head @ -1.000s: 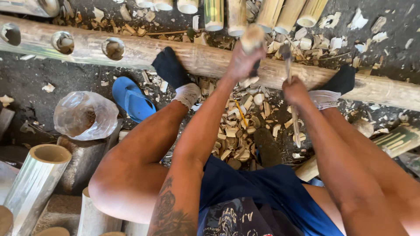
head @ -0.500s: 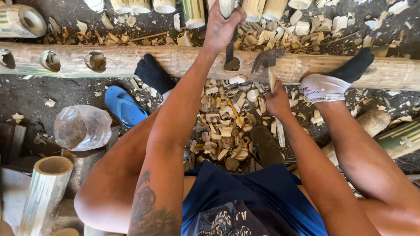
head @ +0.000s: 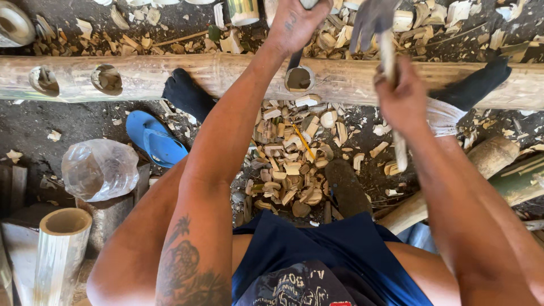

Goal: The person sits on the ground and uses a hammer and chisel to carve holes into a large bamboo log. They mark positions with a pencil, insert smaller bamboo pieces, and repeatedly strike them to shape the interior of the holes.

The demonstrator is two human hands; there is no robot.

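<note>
Right hand (head: pixel 403 99) grips a hammer (head: pixel 374 22); left hand (head: pixel 294 22) clamps a chisel (head: pixel 296 56) against the bamboo pole (head: pixel 226 76).

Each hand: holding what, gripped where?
Left hand grips a chisel by its upper end, blade in the bamboo pole hole. Right hand holds a hammer mid-handle.
</note>
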